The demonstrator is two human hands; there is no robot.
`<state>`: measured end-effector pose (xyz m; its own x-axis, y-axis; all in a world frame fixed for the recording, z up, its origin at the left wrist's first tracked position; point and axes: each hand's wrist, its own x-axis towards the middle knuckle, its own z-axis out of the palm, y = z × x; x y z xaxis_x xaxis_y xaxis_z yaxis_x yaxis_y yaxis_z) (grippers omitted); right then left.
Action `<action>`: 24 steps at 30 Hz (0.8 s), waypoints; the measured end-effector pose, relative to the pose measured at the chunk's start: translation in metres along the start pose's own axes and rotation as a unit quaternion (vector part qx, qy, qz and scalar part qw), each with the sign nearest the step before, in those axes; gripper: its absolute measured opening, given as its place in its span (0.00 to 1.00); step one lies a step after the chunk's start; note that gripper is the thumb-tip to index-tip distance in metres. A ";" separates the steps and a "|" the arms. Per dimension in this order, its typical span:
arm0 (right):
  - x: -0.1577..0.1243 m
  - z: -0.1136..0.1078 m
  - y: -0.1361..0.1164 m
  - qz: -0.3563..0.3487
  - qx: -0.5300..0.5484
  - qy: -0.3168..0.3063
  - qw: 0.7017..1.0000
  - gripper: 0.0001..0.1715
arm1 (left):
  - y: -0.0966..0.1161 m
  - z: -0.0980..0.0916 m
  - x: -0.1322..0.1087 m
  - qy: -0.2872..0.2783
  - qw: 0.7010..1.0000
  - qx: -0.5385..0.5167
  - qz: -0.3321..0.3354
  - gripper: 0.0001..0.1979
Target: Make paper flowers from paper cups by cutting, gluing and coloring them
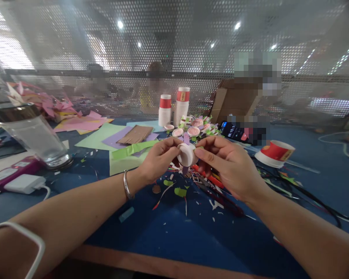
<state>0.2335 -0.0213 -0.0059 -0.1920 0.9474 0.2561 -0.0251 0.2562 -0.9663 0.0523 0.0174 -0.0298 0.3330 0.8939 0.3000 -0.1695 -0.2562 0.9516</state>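
My left hand [159,159] pinches the left rim of a small white paper cup base [187,155], its hollow side facing me. Purple paper tabs [186,138] stick out above and below it. On the other side, the fingers of my right hand [229,164] are closed on its right edge, with a bit of yellow-green showing at the fingertips. Just behind my hands lies a heap of similar round pieces [193,132] with green and purple paper tabs. Beneath them are paper scraps [180,192] and a red-handled tool [212,180], partly hidden.
Stacked paper cups [182,106] stand at the back. Coloured paper sheets [101,137] and brown cardboard [135,134] lie left, near a glass bottle [43,135] and a white charger [25,183]. On the right are a phone [235,131], a cut red cup [276,152] and black cables [308,193].
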 end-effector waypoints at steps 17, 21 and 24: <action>-0.006 0.004 0.013 -0.135 -0.418 -0.229 0.869 0.04 | 0.001 -0.005 0.011 0.166 0.979 -0.072 -0.089 0.09; -0.008 0.007 0.018 -0.169 -0.478 -0.290 0.812 0.08 | 0.003 -0.001 0.008 0.164 0.980 -0.068 -0.088 0.09; -0.009 0.007 0.019 -0.177 -0.484 -0.300 0.803 0.10 | 0.003 -0.002 0.008 0.162 0.980 -0.071 -0.086 0.10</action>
<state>0.2280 -0.0261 -0.0272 -0.7868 0.5929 0.1715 0.5353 0.7938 -0.2885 0.0529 0.0246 -0.0248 0.0600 0.9953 0.0764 -0.2725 -0.0573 0.9604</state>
